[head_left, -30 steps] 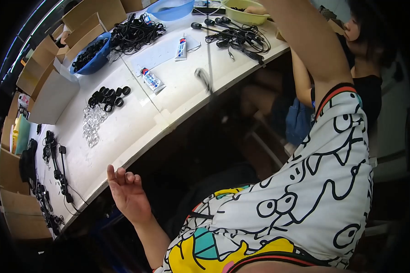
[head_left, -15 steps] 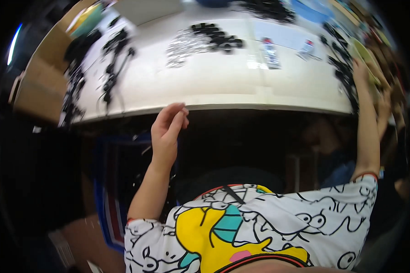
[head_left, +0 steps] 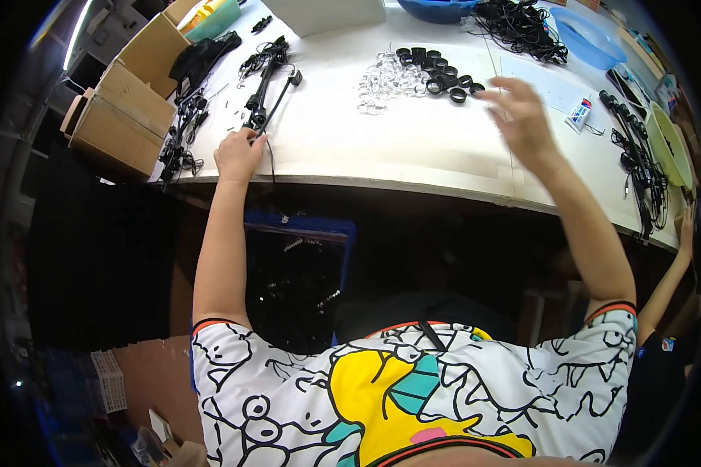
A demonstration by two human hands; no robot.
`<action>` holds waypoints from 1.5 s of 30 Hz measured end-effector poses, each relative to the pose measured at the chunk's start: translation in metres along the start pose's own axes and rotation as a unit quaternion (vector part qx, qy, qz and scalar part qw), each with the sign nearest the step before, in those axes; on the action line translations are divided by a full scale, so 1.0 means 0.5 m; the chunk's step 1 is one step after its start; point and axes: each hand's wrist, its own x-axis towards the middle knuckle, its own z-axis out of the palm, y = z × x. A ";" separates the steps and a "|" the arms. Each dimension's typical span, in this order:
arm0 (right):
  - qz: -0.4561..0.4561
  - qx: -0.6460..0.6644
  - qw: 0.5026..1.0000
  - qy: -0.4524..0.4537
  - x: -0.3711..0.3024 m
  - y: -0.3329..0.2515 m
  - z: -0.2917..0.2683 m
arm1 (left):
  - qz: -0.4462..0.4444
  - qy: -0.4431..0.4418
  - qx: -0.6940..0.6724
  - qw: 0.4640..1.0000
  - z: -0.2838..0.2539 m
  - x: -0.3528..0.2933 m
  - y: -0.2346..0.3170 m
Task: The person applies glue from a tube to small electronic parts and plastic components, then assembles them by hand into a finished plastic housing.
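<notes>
My left hand is at the table's left part, its fingers curled round the near end of a black rod-like part with a cord. More such black corded parts lie just beyond it. My right hand is over the middle right of the table, blurred by motion, fingers apart and apparently with nothing in them. Closest to its fingertips are several black rings. Beside those rings lies a cluster of clear rings.
A white tube lies right of my right hand. Black corded parts line the right edge by a yellow-green basin. Blue basins and a cable heap stand behind. Left is a cardboard box; below, a blue-rimmed crate.
My left hand has moved forward and left from the table's edge onto the black corded part. My right hand has left the right-edge parts and swung inward over the table.
</notes>
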 end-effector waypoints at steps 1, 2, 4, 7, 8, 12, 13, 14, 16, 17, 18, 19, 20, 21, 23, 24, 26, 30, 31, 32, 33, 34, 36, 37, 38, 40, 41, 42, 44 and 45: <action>-0.045 -0.020 0.999 -0.002 0.005 -0.034 0.022 | 0.002 -0.025 0.010 1.000 0.006 0.006 0.006; -0.077 -0.013 0.997 0.006 0.007 -0.051 0.045 | 0.005 -0.022 0.011 1.000 0.008 0.007 0.017; -0.088 0.020 0.996 -0.027 0.006 -0.060 0.063 | 0.015 0.012 0.060 0.998 0.009 0.003 0.025; -0.061 0.048 0.995 -0.055 -0.004 -0.038 0.065 | -0.035 -0.044 -0.243 0.968 0.017 0.034 -0.020; -0.031 0.071 0.996 -0.048 -0.007 -0.029 0.065 | -0.062 -0.012 -0.365 0.929 0.020 0.029 -0.034; 0.015 0.090 0.994 -0.066 -0.012 -0.019 0.063 | -0.056 0.013 -0.453 0.890 -0.019 0.021 -0.008; 0.015 0.090 0.994 -0.067 -0.013 -0.020 0.062 | -0.044 -0.028 -0.420 0.906 -0.021 0.021 0.001; 0.001 0.074 0.994 -0.074 -0.015 -0.020 0.061 | -0.011 -0.080 -0.374 0.924 -0.021 0.021 0.010; -0.012 0.061 0.995 -0.080 -0.013 -0.027 0.064 | 0.002 -0.056 -0.334 0.941 -0.007 0.037 0.008; -0.009 0.060 0.995 -0.082 -0.010 -0.028 0.062 | -0.002 -0.035 -0.316 0.948 -0.005 0.055 0.009; -0.006 0.059 0.994 -0.086 -0.010 -0.029 0.060 | -0.001 -0.036 -0.317 0.948 -0.001 0.074 0.011; -0.007 0.059 0.994 -0.086 -0.009 -0.032 0.060 | 0.023 0.048 -0.204 0.977 0.001 0.095 0.010; 0.000 0.072 0.995 -0.074 -0.010 -0.035 0.060 | 0.047 0.132 -0.088 0.986 0.003 0.114 0.011; 0.008 0.082 0.995 -0.062 -0.010 -0.036 0.060 | 0.049 0.133 -0.089 0.986 0.015 0.132 0.016; 0.010 0.087 0.994 -0.057 -0.010 -0.039 0.059 | 0.014 0.144 0.033 0.989 0.048 0.162 0.028; 0.014 0.093 0.994 -0.056 -0.013 -0.036 0.059 | -0.020 0.078 0.039 0.996 0.056 0.177 0.042; 0.020 0.096 0.993 -0.061 -0.012 -0.031 0.061 | -0.056 0.003 0.005 0.998 0.059 0.210 0.051; 0.020 0.117 0.990 -0.073 -0.005 -0.041 0.060 | -0.055 -0.056 -0.031 0.996 0.089 0.281 -0.031; 0.005 0.131 0.989 -0.073 0.007 -0.056 0.062 | 0.001 -0.030 0.021 0.999 0.103 0.302 -0.111; 0.023 0.119 0.990 -0.078 -0.002 -0.031 0.061 | 0.104 -0.013 0.040 0.994 0.086 0.299 -0.048; 0.021 0.125 0.988 -0.084 0.001 -0.036 0.059 | -0.032 0.004 -0.180 0.983 0.084 0.299 -0.077; 0.031 0.122 0.988 -0.094 -0.006 -0.025 0.059 | -0.133 -0.021 -0.402 0.906 0.059 0.285 -0.040; 0.041 0.122 0.986 -0.102 -0.010 -0.018 0.057 | -0.198 -0.016 -0.666 0.719 0.005 0.235 0.002; 0.044 0.124 0.985 -0.108 -0.009 -0.020 0.057 | -0.199 -0.009 -0.722 0.663 -0.002 0.230 -0.012; 0.041 0.126 0.985 -0.106 -0.008 -0.021 0.057 | -0.183 -0.027 -0.754 0.631 -0.003 0.223 -0.030; 0.043 0.140 0.986 -0.085 -0.006 -0.027 0.057 | -0.176 -0.058 -0.790 0.585 0.003 0.206 -0.057; 0.038 0.142 0.986 -0.082 -0.006 -0.030 0.057 | -0.190 -0.125 -0.793 0.566 0.002 0.202 -0.072; 0.041 0.139 0.986 -0.081 -0.008 -0.028 0.058 | -0.209 -0.163 -0.808 0.526 -0.005 0.200 -0.071; 0.042 0.135 0.987 -0.078 -0.012 -0.023 0.061 | -0.187 -0.197 -0.856 0.440 -0.019 0.192 -0.070; 0.037 0.130 0.988 -0.079 -0.015 -0.022 0.062 | -0.147 -0.194 -0.886 0.394 -0.030 0.185 -0.066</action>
